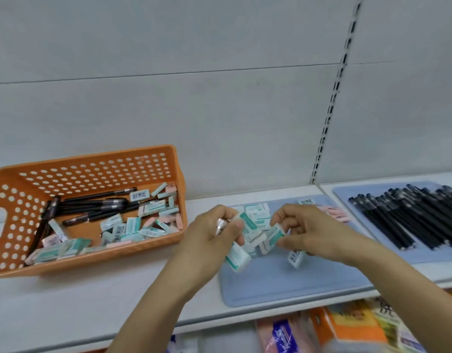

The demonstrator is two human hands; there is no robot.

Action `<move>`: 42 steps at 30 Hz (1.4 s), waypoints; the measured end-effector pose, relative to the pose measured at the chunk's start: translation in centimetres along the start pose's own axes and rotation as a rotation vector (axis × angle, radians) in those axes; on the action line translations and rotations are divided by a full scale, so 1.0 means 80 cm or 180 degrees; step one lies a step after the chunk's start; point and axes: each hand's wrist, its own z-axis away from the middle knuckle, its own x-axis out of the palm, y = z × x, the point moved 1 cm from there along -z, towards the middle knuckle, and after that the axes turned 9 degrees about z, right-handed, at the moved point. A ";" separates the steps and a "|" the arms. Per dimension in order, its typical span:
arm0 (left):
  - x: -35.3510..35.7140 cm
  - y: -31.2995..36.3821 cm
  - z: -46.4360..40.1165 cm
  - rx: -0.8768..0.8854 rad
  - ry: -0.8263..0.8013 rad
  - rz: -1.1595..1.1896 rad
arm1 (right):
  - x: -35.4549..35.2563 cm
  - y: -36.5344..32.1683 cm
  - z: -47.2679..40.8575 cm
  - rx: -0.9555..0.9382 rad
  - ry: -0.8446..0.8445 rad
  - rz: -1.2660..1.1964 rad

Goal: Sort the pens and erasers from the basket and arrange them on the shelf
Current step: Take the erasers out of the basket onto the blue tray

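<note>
An orange perforated basket [21, 200] stands on the left of the white shelf [92, 296], holding several black pens [97, 205] and several teal-and-white and pink erasers [133, 225]. Over a blue mat [296, 284], my left hand [214, 240] grips a bunch of teal-and-white erasers [245, 240]. My right hand [303, 233] pinches one eraser [275, 235] from that bunch. More erasers lie at the back of the mat [255, 208], pink ones [336, 212] behind my right hand. One eraser [294, 258] sits below my right hand.
A second blue mat [347, 194] at the right carries a row of several black pens [410, 220]. A slotted upright [329, 115] divides the grey back panel. Packaged goods [347, 327] fill the shelf below.
</note>
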 end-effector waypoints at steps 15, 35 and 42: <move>0.037 -0.032 0.000 -0.1143 0.0266 0.1315 | -0.008 0.041 0.013 0.0029 0.1051 0.0796; 0.152 0.000 -0.043 -0.1665 0.0086 0.3323 | -0.029 0.044 0.064 0.0196 0.1079 -0.1563; 0.145 -0.005 -0.029 -0.1114 -0.0085 0.2232 | -0.026 0.045 0.059 0.0353 0.1083 -0.1217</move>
